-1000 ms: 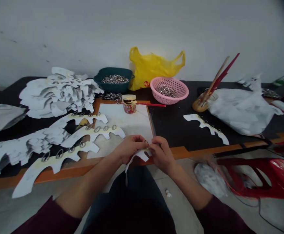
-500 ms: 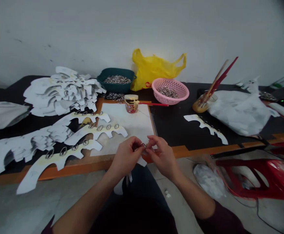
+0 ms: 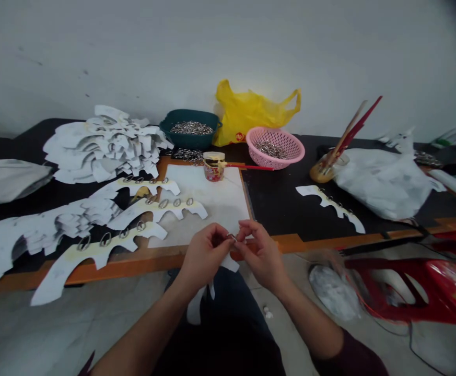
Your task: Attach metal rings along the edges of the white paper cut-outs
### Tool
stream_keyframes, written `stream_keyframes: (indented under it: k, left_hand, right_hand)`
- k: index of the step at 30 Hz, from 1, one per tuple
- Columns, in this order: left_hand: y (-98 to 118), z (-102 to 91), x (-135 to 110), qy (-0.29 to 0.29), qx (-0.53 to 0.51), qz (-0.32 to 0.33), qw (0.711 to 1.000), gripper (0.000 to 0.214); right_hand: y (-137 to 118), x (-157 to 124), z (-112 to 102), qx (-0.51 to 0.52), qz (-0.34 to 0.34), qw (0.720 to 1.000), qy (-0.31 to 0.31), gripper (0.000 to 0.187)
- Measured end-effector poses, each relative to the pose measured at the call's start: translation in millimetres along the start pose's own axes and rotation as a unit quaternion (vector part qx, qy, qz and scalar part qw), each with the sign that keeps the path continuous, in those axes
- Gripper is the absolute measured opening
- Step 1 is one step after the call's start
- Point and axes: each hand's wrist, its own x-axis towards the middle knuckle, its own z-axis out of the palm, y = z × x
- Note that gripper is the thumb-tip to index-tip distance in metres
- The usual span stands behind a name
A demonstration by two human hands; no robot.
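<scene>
Near the table's front edge, my left hand (image 3: 208,253) is closed on a white scalloped piece (image 3: 230,262), whose ends hang down over my lap. Fingers of my right hand (image 3: 262,256) pinch a small metal ring (image 3: 231,237) at the edge of that piece, and my left fingertips meet it there. The fingertips partly hide how the ring sits. To the left lies another scalloped piece (image 3: 114,249) with several metal rings standing along its yellowish, glue-coated edge. Similar ringed pieces (image 3: 173,206) lie behind it.
A glue tub (image 3: 214,169) with a red-handled brush stands on a white sheet (image 3: 196,183). Behind are a green basket (image 3: 190,138) and a pink basket (image 3: 296,151) of rings, and a yellow bag (image 3: 247,112). White pieces (image 3: 94,151) are heaped left; a red stool (image 3: 388,287) stands right.
The view has shifted slightly, so the table things appear a little farther right. Both hands stay together at the ring and white piece, with only small finger movement.
</scene>
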Motion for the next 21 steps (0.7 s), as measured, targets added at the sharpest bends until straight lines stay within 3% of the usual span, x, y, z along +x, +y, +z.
stream_keyframes:
  k: [3, 8, 12, 15, 21]
  left_hand:
    - [4, 0.4, -2, -0.009, -0.013, -0.003, 1.0, 0.012]
    - [8, 0.1, -5, -0.011, -0.041, -0.025, 0.999, 0.014]
    - [7, -3.3, -7, 0.0, 0.05, 0.009, 0.999, 0.012]
    - [7, -3.9, -8, -0.005, 0.053, 0.011, 0.999, 0.011]
    - [8, -4.7, -8, -0.014, -0.046, -0.044, 0.998, 0.017]
  right_hand:
    - [-3, -1, 2, 0.017, 0.004, 1.0, 0.001, 0.024]
    - [-1, -6, 12, 0.102, 0.028, 0.993, 0.059, 0.016]
    - [-3, -4, 8, 0.03, -0.013, 0.999, 0.023, 0.028]
    - [-6, -3, 5, -0.008, -0.027, 1.0, 0.014, 0.028]
    - [-1, -11, 14, 0.138, 0.02, 0.989, 0.057, 0.015]
